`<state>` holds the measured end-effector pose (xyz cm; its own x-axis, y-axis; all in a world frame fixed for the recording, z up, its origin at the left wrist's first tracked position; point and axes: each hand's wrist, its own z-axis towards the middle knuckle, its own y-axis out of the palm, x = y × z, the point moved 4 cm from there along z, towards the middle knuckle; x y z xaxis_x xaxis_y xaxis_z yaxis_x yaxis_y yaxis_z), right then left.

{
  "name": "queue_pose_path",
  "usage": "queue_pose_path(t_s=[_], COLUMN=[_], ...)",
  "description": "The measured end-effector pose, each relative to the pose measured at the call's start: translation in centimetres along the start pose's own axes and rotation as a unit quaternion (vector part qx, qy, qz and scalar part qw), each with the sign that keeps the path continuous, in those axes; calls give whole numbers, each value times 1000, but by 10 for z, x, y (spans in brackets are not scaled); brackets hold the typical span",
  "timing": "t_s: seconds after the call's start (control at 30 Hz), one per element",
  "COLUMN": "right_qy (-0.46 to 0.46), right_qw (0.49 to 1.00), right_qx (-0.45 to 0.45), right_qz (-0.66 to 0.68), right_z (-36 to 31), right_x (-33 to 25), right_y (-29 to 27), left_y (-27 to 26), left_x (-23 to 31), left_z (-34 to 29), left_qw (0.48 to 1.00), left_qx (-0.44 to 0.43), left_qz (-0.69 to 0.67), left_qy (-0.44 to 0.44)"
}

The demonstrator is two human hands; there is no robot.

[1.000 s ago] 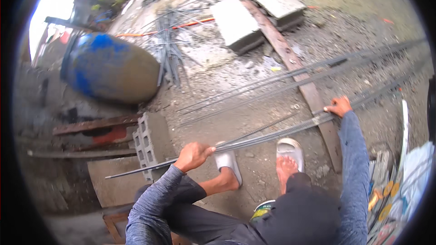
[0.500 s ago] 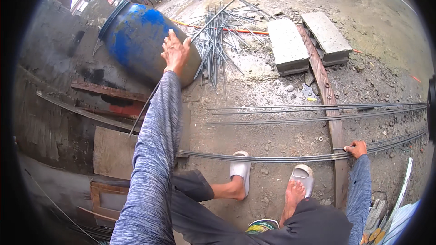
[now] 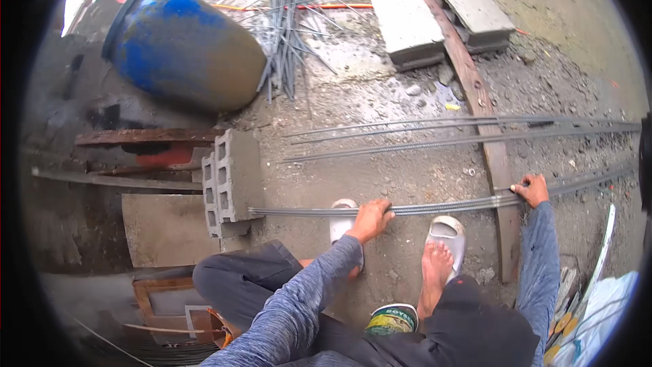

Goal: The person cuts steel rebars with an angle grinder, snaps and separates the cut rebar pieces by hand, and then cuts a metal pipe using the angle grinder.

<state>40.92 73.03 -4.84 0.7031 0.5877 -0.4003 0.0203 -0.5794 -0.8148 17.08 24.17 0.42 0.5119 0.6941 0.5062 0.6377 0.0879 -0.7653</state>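
A bundle of long, ribbed steel bars crosses in front of my feet. My left hand is closed over the bundle from above, near its left part. Farther right, where the bars cross a wooden plank, my right hand is closed with its fingers bent. A short dark bar end shows at its fingertips; the rest of that bar is hidden by the hand or blends with the others. The bundle's left end lies by a hollow concrete block.
More steel bars lie beyond the bundle. Two concrete blocks flank the plank's far end. A blue drum stands at the far left beside a heap of cut bars. A tin stands between my legs.
My left hand has come down from beside the drum onto the bundle. The loose bar near that hand no longer shows there. My right hand stays by the plank.
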Motion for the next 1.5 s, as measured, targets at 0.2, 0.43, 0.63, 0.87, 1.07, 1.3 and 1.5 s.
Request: queue_pose_path(t_s=[0.2, 0.43, 0.63, 0.87, 1.07, 1.3, 1.5], right_qy=[-106, -69, -87, -129, -165, -180, -214], right_qw=[980, 996, 995, 988, 983, 975, 968], right_qx=[168, 48, 21, 58, 21, 42, 92], right_qz=[-3, -22, -39, -60, -77, -126, -93], right_z=[-4, -52, -47, -36, -51, -60, -72], right_x=[-64, -50, -56, -59, -65, -74, -76], right_y=[-6, -16, -14, -16, -40, -59, -80], left_y=[-8, 13, 1, -59, -99, -125, -133], left_x=[-58, -55, -62, -15, 34, 54, 43], left_z=[18, 31, 33, 30, 5, 7, -3], left_qw=[989, 952, 963, 993, 999, 994, 977], left_qx=[-89, -152, -111, -86, -31, -102, -195], left_qz=[-100, -239, -219, -63, 7, -27, -83], left_qy=[-56, -116, -110, -42, 15, 27, -20])
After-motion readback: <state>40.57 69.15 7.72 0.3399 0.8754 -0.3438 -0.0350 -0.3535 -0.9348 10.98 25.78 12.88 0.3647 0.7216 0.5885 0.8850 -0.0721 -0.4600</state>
